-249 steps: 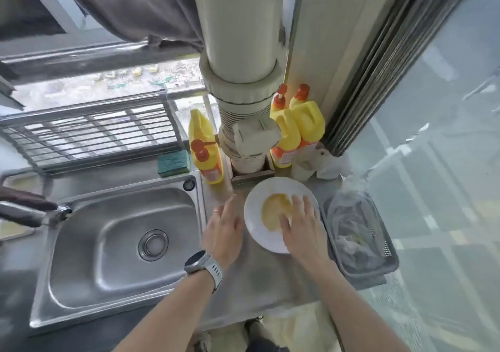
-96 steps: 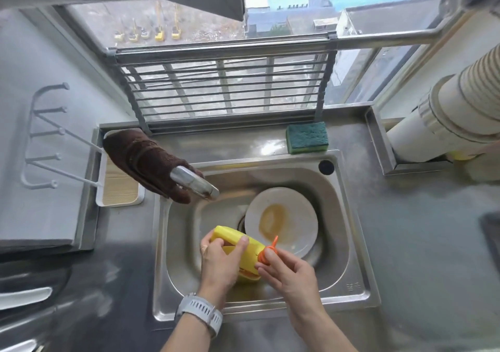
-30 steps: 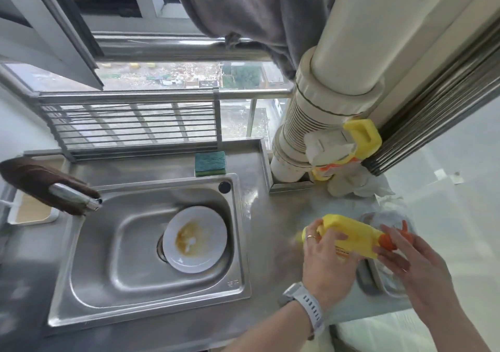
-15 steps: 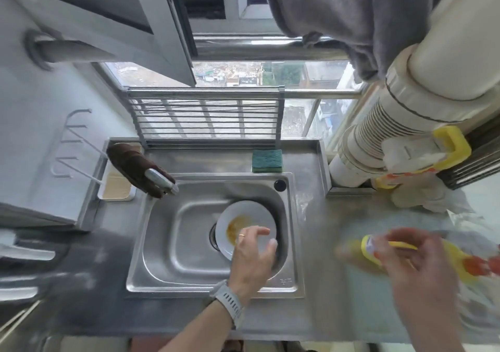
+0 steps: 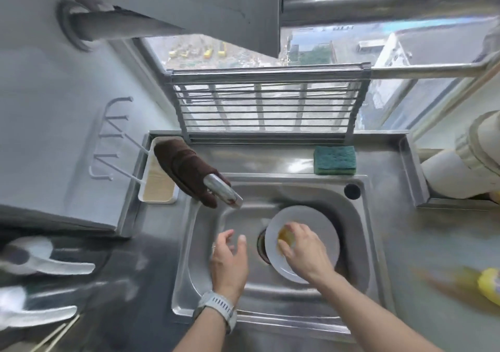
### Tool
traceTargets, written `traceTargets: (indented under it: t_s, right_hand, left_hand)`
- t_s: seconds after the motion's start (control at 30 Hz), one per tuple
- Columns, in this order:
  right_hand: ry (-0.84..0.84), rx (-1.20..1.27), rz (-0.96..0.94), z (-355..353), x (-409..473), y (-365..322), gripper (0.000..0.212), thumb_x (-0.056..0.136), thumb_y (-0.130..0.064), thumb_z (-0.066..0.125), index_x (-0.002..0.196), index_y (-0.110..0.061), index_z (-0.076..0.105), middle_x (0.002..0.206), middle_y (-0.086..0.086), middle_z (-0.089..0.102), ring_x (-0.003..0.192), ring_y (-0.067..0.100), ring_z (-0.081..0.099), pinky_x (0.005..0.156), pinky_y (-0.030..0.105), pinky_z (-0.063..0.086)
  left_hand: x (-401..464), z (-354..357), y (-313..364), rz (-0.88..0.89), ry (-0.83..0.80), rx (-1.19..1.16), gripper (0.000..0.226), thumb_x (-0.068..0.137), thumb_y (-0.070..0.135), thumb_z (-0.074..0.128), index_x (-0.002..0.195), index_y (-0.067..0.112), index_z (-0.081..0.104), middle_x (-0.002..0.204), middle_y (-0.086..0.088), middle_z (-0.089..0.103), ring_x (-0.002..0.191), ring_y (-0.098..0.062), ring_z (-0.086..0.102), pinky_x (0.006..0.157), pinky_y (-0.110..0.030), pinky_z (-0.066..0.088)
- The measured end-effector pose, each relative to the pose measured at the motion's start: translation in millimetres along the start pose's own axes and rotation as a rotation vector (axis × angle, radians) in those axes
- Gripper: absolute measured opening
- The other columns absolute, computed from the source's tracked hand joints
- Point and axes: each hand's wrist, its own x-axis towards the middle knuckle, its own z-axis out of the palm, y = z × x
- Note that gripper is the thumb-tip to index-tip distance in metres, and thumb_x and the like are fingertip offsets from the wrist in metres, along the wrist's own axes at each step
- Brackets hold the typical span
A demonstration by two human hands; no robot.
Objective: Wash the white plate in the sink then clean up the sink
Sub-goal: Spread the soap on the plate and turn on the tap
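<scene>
Two hands: working inside the steel sink (image 5: 189, 254).
Right hand (image 5: 305, 246): pressing flat on the white plate (image 5: 324, 227), holding nothing.
Left hand (image 5: 228, 257): hovering, grip wide.

Steel counter (image 5: 422, 246), grey wall (image 5: 48, 113), daylit window (image 5: 311, 46) behind a metal rack (image 5: 266, 105), white duct (image 5: 465, 165) at right.

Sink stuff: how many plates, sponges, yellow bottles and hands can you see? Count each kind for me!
White plate: 1
Green sponge: 1
Yellow bottle: 1, blurred at the right edge
Hands: 2, left hand and right hand
Total: 5
</scene>
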Motion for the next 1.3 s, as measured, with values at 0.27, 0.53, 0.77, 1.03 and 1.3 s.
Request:
traceTargets:
  t_s: [0.27,0.53,0.77,1.03,1.3]
  right_hand:
    - [-0.098,0.789,0.035,25,85,-104,0.034,0.079,-0.029,0.076,0.110,-0.015,0.077,0.093,-0.004,0.077,0.075,-0.001,0.069,0.073,0.022,0.056]
    - [-0.081,1.055,0.137,54,111,-125,0.026,0.072,-0.015,0.088,0.096,-0.011,0.080,0.089,0.002,0.080,0.079,0.008,0.073,0.066,0.020,0.056]
    - [-0.065,1.227,0.092,63,106,-123,0.027,0.076,-0.013,0.082,0.102,-0.005,0.079,0.095,0.011,0.079,0.080,0.012,0.071,0.076,0.029,0.058]
    - [0.050,1.244,0.150,68,98,-133,0.024,0.077,-0.012,0.078,0.101,-0.007,0.079,0.094,0.009,0.079,0.087,0.016,0.075,0.078,0.029,0.060]
    - [0.161,1.260,0.282,73,91,-148,0.020,0.077,-0.007,0.070,0.094,-0.007,0.081,0.085,0.005,0.079,0.071,0.008,0.070,0.079,0.031,0.062]
  left_hand:
    - [85,-25,24,-0.088,0.150,-0.302,0.024,0.085,0.036,0.065,0.099,0.018,0.071,0.097,-0.002,0.077,0.101,-0.031,0.072,0.096,-0.048,0.058]
    - [102,-19,24,0.045,0.189,-0.558,0.018,0.089,0.000,0.075,0.095,0.017,0.070,0.093,0.010,0.073,0.079,0.000,0.067,0.069,-0.012,0.055]
    - [123,-17,8,0.026,0.199,-0.753,0.029,0.097,-0.011,0.057,0.104,0.015,0.069,0.093,0.011,0.081,0.086,0.001,0.076,0.075,-0.015,0.058]
    - [133,-19,3,-0.083,0.172,-0.820,0.031,0.097,-0.015,0.049,0.107,0.007,0.068,0.090,0.005,0.082,0.087,-0.011,0.078,0.078,-0.025,0.062]
    - [129,-25,10,-0.194,0.200,-0.390,0.038,0.099,-0.004,0.055,0.069,0.019,0.048,0.076,0.002,0.052,0.089,-0.029,0.057,0.080,-0.037,0.052]
